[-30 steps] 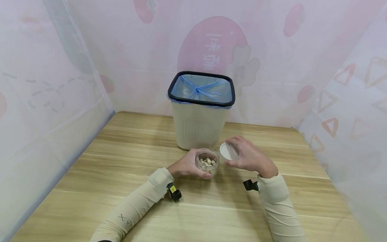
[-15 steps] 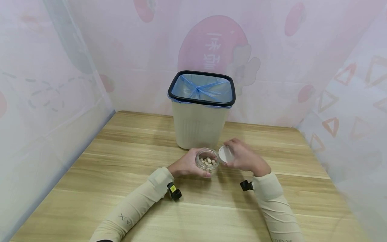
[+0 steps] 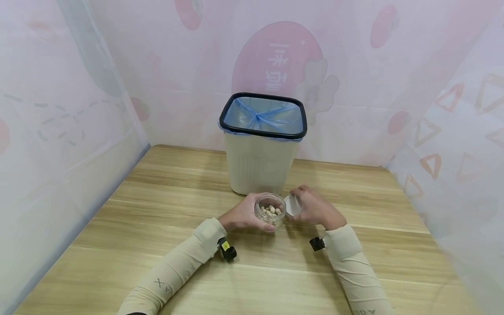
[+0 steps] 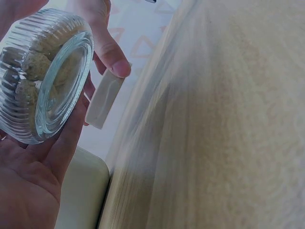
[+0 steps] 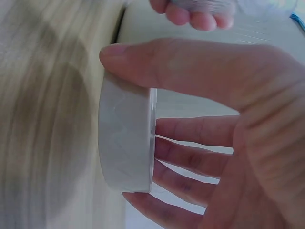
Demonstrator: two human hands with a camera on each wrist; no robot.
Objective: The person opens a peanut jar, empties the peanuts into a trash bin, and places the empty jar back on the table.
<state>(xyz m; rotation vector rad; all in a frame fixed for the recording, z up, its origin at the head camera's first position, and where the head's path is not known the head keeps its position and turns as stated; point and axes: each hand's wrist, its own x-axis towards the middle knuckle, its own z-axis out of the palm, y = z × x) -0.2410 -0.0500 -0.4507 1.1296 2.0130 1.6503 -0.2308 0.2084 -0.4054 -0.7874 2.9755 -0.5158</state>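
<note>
My left hand (image 3: 247, 214) grips a ribbed clear glass jar (image 4: 47, 71) round its side, mouth up in the head view. Pale, nut-like pieces (image 3: 271, 210) lie inside it. Just right of the jar, my right hand (image 3: 315, 208) holds a round white lid (image 5: 126, 136) by its edge, thumb on one side and fingers on the other. The lid is tilted and apart from the jar's mouth. From the left wrist, the lid shows beyond the jar's base, with the right thumb on it.
A cream waste bin (image 3: 260, 164) with a black rim and blue bag stands right behind the jar. The wood-grain table (image 3: 189, 179) meets printed cloth walls (image 3: 177, 87) at the back and sides. Small black cameras sit at both wrists.
My right hand has come left and slightly down with the lid, turning it more edge-on beside the jar. My left hand and the jar stay where they were.
</note>
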